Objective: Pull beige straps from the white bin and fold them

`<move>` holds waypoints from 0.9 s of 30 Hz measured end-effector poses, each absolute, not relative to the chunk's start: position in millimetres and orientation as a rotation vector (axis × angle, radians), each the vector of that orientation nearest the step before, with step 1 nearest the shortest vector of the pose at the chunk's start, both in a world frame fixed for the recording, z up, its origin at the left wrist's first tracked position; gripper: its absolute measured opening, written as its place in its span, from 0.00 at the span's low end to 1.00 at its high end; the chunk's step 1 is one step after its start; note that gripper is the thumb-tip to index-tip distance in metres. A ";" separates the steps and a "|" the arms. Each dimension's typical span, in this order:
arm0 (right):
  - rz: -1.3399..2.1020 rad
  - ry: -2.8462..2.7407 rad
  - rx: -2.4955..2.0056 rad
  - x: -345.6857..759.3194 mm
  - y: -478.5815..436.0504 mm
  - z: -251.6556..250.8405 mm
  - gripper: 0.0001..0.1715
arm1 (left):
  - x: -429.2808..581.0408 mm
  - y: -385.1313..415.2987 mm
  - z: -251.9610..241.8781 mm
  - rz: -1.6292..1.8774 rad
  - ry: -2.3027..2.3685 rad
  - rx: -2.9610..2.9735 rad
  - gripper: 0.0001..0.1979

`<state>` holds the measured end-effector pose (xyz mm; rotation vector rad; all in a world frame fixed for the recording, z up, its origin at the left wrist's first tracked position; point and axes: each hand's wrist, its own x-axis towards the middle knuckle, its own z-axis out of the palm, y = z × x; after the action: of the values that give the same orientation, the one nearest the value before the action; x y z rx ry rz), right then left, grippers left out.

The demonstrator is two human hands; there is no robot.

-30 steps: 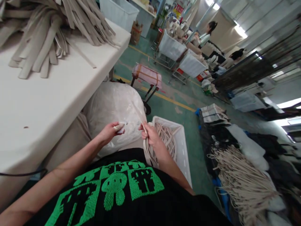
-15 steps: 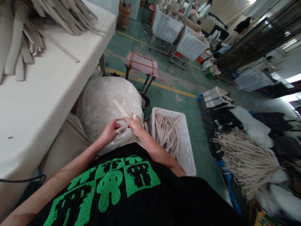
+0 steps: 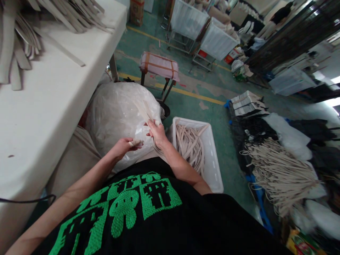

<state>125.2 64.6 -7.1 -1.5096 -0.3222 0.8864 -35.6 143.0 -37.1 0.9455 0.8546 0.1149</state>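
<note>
Pale beige fabric strips (image 3: pixel 145 110) are gripped in my right hand (image 3: pixel 157 134), its fingers closed around them. Their ends fan out above the fist, and more of their length hangs in loops below it. My left hand (image 3: pixel 126 146) is a short way to the left, apart from the strips, with its fingers stretched towards the right hand. Something beige is wrapped around one or more of its fingers, and I see nothing held in it. Both hands are in front of a large, full, translucent plastic bag (image 3: pixel 114 109).
A white bin (image 3: pixel 215 166) of loose beige strips stands right of my hands. At left, a white-covered table (image 3: pixel 53 102) carries piled strips (image 3: pixel 63 14). Beyond the bag is a padded stool (image 3: pixel 159 66). A heap of strips (image 3: pixel 281 173) lies at far right; carts stand behind.
My hands have moved apart. The left hand has drawn away from the strips with its fingers straightened, while the right hand has gone slightly up and right, still gripping them.
</note>
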 end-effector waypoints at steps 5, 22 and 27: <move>0.952 -0.449 -1.504 131.8 20.1 16.0 0.19 | -33.9 154.2 -19.1 0.235 0.934 0.632 0.09; 1.146 -0.618 -1.735 104.7 -66.4 29.3 0.19 | -25.9 150.8 11.7 0.397 1.011 0.260 0.08; 1.091 -0.596 -1.731 104.1 -67.6 20.9 0.16 | -27.0 147.2 7.8 0.377 0.981 0.343 0.08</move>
<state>104.1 -67.6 20.9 -1.7310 -0.5963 1.0913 -27.0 147.2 7.8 0.3433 0.9809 0.3772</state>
